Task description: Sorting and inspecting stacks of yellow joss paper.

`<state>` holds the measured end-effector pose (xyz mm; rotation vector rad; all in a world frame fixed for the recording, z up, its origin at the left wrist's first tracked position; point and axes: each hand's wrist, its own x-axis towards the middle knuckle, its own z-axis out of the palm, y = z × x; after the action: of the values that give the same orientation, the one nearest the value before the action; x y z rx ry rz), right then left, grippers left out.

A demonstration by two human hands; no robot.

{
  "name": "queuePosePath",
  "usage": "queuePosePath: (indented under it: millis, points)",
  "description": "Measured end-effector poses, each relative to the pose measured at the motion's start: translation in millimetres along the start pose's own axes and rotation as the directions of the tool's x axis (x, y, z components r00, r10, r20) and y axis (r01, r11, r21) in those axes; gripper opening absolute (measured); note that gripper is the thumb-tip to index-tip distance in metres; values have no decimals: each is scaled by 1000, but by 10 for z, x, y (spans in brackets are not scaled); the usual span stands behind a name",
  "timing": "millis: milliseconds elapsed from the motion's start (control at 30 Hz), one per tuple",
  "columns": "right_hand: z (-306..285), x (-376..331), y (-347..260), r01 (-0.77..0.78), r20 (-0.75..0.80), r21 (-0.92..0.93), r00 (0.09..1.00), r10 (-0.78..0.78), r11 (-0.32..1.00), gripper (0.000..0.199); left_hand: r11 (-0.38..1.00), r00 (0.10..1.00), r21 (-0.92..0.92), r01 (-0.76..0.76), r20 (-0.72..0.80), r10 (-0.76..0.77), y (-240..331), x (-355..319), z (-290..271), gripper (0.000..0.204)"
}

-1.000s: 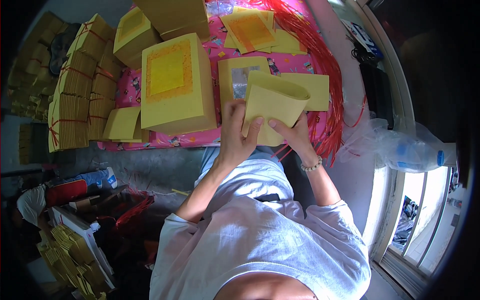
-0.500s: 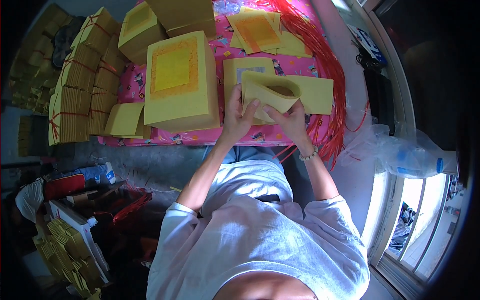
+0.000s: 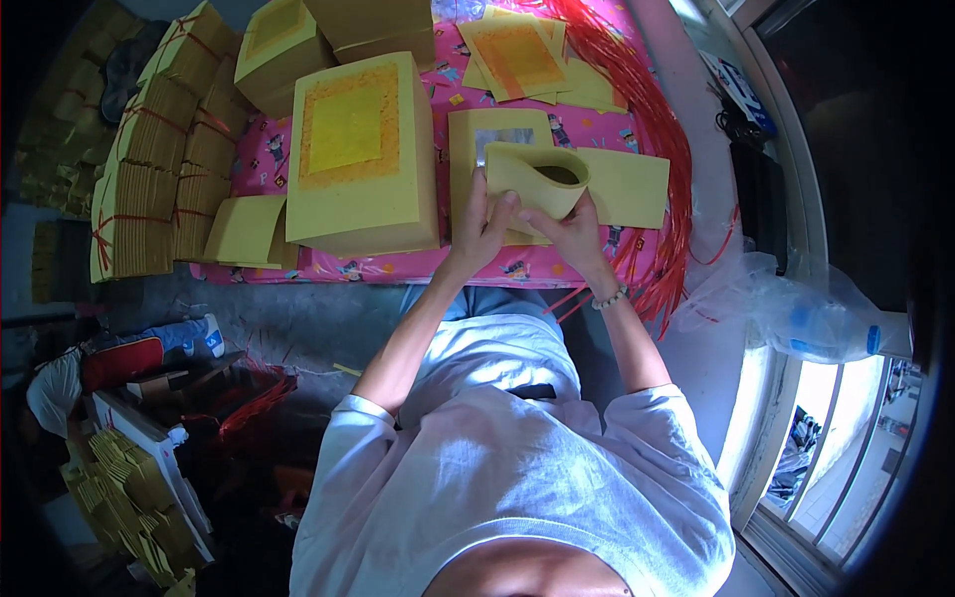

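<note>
Two hands were seen, both grasping one piece of yellow paper. Left hand [image 3: 482, 231]: thumb on the near face, fingers around the left side. Right hand [image 3: 574, 239], one beaded bracelet [image 3: 609, 299] at its wrist: thumb in front, fingers curled at the right side. The folded paper [image 3: 525, 185] stood over the near part of one pink table cover [image 3: 336, 271], bent into a rounded loop at right; layer count could not be told.

Step in hand, judged: bending the paper double. Next move would probably call for level edges and even pressure on the loop.

Just beyond: one silver-patched sheet [image 3: 501, 135], one plain sheet [image 3: 634, 189]. Left: one tall paper stack [image 3: 348, 124], then at least four tied bundles [image 3: 139, 219], overlapping. Farther: at least three loose sheets [image 3: 515, 62], two more stacks [image 3: 284, 60].
</note>
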<state>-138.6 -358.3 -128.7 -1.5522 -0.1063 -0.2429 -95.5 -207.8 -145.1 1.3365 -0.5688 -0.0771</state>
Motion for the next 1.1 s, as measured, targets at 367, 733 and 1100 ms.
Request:
queuePosePath:
  millis: [367, 733, 1100]
  points:
    - [-45, -8, 85, -27, -16, 25, 1000, 27, 999, 59, 999, 999, 43, -26, -35, 27, -18, -34, 39, 41]
    - [-78, 76, -312, -43, -125, 17, 991, 45, 999, 43, 979, 981, -66, 191, 32, -190, 440, 186, 96, 41]
    - [-90, 135, -428, -326, -105, 168, 932, 346, 930, 38, 864, 871, -111, 491, 34, -490, 608, 340, 107, 39]
